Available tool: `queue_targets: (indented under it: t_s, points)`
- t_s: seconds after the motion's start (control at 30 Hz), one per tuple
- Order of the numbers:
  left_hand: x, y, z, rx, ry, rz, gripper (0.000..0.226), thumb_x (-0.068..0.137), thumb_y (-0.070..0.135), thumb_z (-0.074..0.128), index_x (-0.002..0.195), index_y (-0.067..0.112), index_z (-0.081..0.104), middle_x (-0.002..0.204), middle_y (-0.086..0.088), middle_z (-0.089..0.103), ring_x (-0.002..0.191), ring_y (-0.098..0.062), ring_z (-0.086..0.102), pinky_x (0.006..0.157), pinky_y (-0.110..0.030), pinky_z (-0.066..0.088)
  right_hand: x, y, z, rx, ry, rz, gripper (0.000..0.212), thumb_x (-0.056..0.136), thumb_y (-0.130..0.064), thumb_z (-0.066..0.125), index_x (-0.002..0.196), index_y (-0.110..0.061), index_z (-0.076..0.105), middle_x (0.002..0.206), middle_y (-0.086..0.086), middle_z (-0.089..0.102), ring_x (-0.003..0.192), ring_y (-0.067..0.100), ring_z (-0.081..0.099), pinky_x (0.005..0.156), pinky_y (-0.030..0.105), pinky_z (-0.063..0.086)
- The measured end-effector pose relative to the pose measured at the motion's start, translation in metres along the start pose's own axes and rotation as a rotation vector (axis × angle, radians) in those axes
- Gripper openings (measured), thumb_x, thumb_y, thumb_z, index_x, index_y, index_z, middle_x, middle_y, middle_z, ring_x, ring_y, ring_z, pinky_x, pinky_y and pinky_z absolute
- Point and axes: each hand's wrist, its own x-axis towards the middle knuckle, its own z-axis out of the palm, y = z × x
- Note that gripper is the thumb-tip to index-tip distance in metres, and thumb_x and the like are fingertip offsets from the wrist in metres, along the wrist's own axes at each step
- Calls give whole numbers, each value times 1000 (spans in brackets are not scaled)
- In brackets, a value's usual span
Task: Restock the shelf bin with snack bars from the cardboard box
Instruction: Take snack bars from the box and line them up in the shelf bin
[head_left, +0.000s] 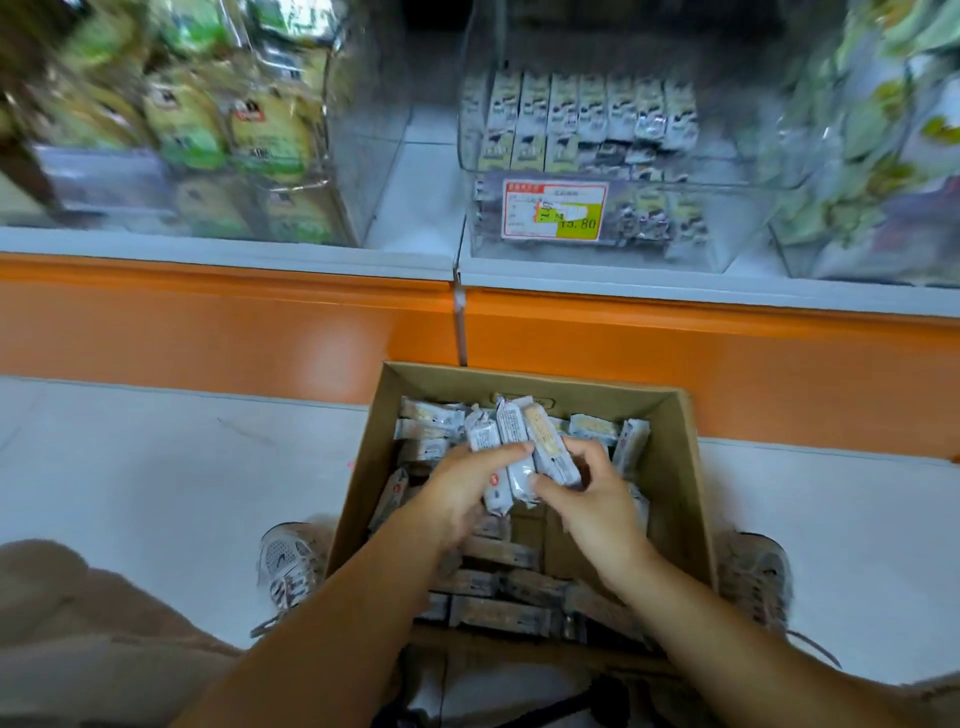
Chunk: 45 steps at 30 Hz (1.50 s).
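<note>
Gripping perhaps three snack bars (521, 448), left hand (460, 496) and right hand (597, 501) meet over the box (681, 467).

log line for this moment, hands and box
phase: gathering | left hand: grips snack bars | right hand: grips them too | cardboard box: on floor, more inside | shelf bin: partly stocked

We note the left hand (464, 491) and right hand (597, 501) together gripping a bundle of snack bars (511, 434) just above the loose ones in the cardboard box (675, 467). The box sits on the floor (156, 467). The clear shelf bin (737, 231) beyond holds rows of packets behind a price label (553, 210).
</note>
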Motion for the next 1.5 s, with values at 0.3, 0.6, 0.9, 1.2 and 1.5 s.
queue_targets:
  t_s: [0.3, 0.6, 0.9, 1.2, 1.5]
  points:
    - [-64, 108, -7, 92, 4, 385, 49, 66, 35, 89, 111, 24, 72, 108, -2, 76, 106, -26, 69, 102, -54, 47, 2, -105, -56, 49, -149, -101, 39, 87, -20, 68, 123, -28, 56, 103, 6, 69, 90, 30, 68, 83, 44, 54]
    - [-127, 186, 13, 346, -27, 619, 31, 75, 26, 84, 103, 26, 70, 98, 8, 77, 95, -12, 72, 89, -33, 53, -19, -178, -97, 174, -303, -106, 24, 99, -13, 46, 121, -18, 54, 101, 17, 72, 68, 24, 64, 60, 33, 46]
    - [-142, 221, 23, 321, 47, 753, 32, 76, 27, 83, 103, 27, 67, 98, 11, 76, 88, -5, 71, 77, -20, 50, -9, -240, -117, -255, -132, -347, 22, 87, -34, 66, 108, -33, 60, 111, -7, 59, 86, 13, 65, 74, 27, 53]
    - [-127, 256, 1, 298, 328, 910, 21, 78, 30, 80, 93, 25, 66, 66, 10, 68, 60, -6, 59, 46, -18, 42, 70, -287, -130, -352, 141, -339, 17, 85, -33, 70, 99, -25, 67, 93, -3, 69, 78, 9, 64, 64, 23, 43]
    - [-103, 264, -19, 335, 421, 888, 20, 81, 24, 78, 76, 24, 59, 42, 19, 57, 36, 4, 51, 41, -15, 34, 146, -260, -102, -490, -15, -143, 17, 87, -8, 66, 94, -22, 60, 88, 5, 65, 60, 18, 66, 74, 38, 60]
